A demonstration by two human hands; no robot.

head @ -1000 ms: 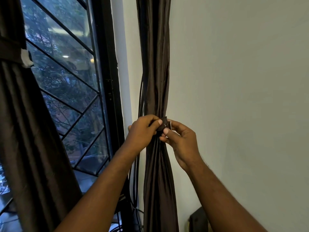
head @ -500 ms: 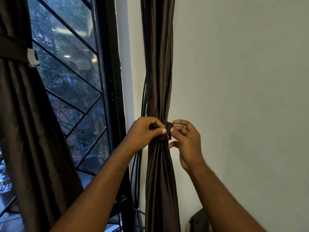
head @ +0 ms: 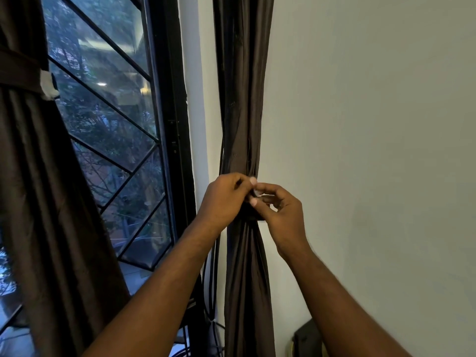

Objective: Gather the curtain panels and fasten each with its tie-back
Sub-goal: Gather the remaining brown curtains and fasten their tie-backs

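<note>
Tension matters: left hand (head: 224, 199) and right hand (head: 282, 215) pinch the dark brown fabric tie-back (head: 253, 217) around the glossy brown curtain panel (head: 242, 112); overlap ends flat.

Dark brown curtain panel (head: 242, 99), black window grille (head: 113, 119), pale wall (head: 373, 124)

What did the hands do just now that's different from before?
The right hand slid its fingers left to meet the left hand, and together they now pinch a small pale tab on the tie-back. The dark strap end seen between the hands is now covered. Unchanged: both hands stay at the gathered curtain panel; the other panel stays tied.
</note>
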